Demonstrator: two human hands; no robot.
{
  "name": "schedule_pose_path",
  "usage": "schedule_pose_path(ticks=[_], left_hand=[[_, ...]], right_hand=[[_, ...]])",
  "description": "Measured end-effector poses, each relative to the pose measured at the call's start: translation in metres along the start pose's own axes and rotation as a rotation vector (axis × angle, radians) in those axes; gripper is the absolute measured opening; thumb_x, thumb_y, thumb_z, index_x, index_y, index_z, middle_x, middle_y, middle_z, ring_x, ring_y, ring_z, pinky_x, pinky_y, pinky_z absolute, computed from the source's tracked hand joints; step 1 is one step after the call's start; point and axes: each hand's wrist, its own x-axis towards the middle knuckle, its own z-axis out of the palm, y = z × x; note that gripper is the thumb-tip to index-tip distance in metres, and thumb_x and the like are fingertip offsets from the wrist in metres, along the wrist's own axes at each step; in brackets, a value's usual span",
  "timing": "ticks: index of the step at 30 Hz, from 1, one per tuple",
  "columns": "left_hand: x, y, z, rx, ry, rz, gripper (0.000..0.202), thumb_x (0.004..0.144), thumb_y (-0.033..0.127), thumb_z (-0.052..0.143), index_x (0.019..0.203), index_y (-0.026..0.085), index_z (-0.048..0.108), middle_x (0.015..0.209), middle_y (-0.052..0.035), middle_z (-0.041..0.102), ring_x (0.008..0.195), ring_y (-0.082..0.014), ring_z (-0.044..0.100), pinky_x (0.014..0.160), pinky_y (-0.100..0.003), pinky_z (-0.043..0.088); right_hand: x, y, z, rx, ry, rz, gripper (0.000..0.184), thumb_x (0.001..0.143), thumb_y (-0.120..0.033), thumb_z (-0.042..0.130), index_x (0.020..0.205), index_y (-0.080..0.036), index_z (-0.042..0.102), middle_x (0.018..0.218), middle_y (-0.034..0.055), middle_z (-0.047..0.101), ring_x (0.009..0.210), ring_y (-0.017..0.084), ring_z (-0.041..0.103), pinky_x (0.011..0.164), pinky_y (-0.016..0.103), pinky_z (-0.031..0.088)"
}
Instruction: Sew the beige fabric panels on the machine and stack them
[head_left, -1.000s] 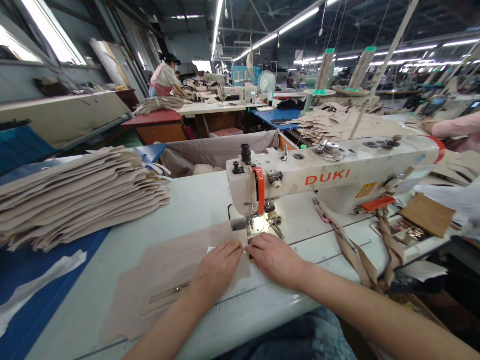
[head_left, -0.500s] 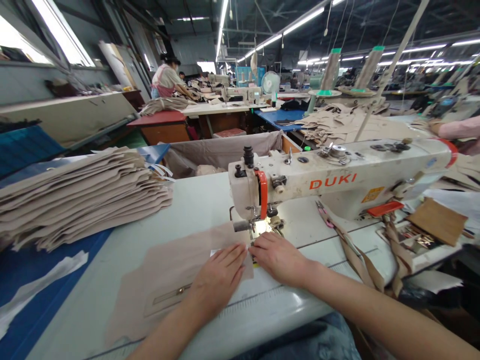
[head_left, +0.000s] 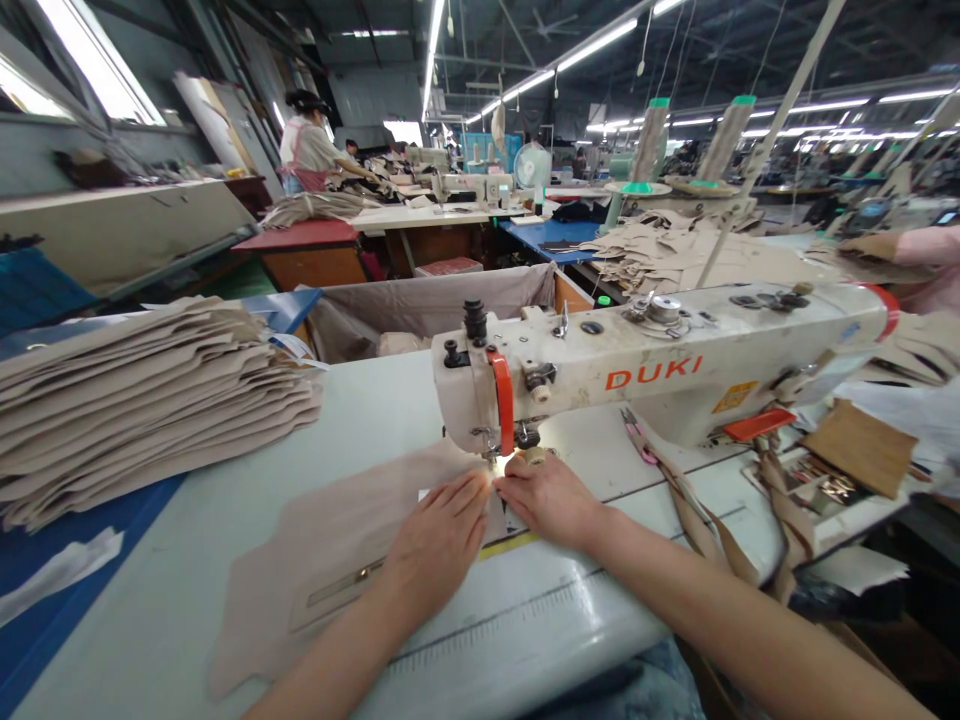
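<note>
A beige fabric panel lies flat on the sewing table, its right end at the needle area of a white sewing machine. A small zipper is set into the panel near my left wrist. My left hand rests on the panel, fingers stretched out and together. A bit of white material shows beside those fingers. My right hand is just right of the lit needle, with bent fingers pinched together at the panel's edge. Its fingertips nearly touch the left ones; the exact grip is partly hidden.
Stacked beige panels stand at the left, by a white strip. Pink-handled snips, fabric strips and a tray of small metal parts lie right. A cloth-lined bin is behind; a co-worker stands far left.
Both hands and the fabric panel have moved slightly forward, toward the needle. The view has shifted a little to the right. My left hand stays flat and my right fingers stay bent.
</note>
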Motion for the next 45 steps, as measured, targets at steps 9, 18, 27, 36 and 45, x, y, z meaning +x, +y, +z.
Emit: schedule_pose_path(ticks=[9,18,27,36,45], left_hand=[[0.006,-0.008,0.002,-0.011,0.010,0.020,0.041,0.098,0.022,0.033,0.125,0.016,0.062,0.127,-0.0084,0.066,0.116,-0.0189,0.060,0.098,-0.034,0.048],[0.005,-0.011,0.005,-0.051,0.030,0.024,0.041,0.098,0.023,0.033,0.127,0.015,0.061,0.127,-0.0095,0.066,0.118,-0.0204,0.059,0.100,-0.034,0.047],[0.010,-0.016,0.006,-0.072,-0.042,-0.016,0.040,0.099,0.026,0.033,0.125,0.017,0.062,0.128,-0.0086,0.066,0.118,-0.0204,0.060,0.101,-0.036,0.046],[0.019,-0.026,0.010,-0.126,-0.118,-0.089,0.040,0.098,0.029,0.035,0.124,0.018,0.062,0.125,-0.0107,0.067,0.117,-0.0233,0.060,0.099,-0.040,0.047],[-0.047,0.000,-0.030,-0.117,-0.108,-0.115,0.047,0.095,0.025,0.041,0.142,0.020,0.046,0.143,-0.0073,0.053,0.131,-0.0185,0.049,0.110,-0.036,0.038]], right_hand=[[0.003,0.004,0.011,-0.003,0.085,0.037,0.026,0.098,-0.020,0.048,0.079,-0.017,0.066,0.085,0.0057,0.067,0.080,0.019,0.056,0.070,0.032,0.036],[-0.001,0.002,0.011,0.007,0.166,-0.006,0.022,0.095,-0.019,0.052,0.078,-0.016,0.066,0.078,0.0046,0.065,0.077,0.019,0.054,0.069,0.031,0.037],[-0.001,0.001,0.010,0.018,0.161,0.006,0.018,0.093,-0.018,0.054,0.082,-0.015,0.068,0.079,0.0056,0.066,0.079,0.020,0.054,0.071,0.032,0.038],[-0.003,0.004,0.017,0.024,0.162,0.035,0.017,0.093,-0.020,0.056,0.080,-0.018,0.067,0.081,0.0045,0.066,0.081,0.019,0.054,0.074,0.031,0.039],[-0.015,0.000,0.017,0.120,0.311,-0.011,0.020,0.094,-0.016,0.051,0.086,-0.017,0.070,0.081,0.0072,0.065,0.077,0.019,0.056,0.072,0.031,0.040]])
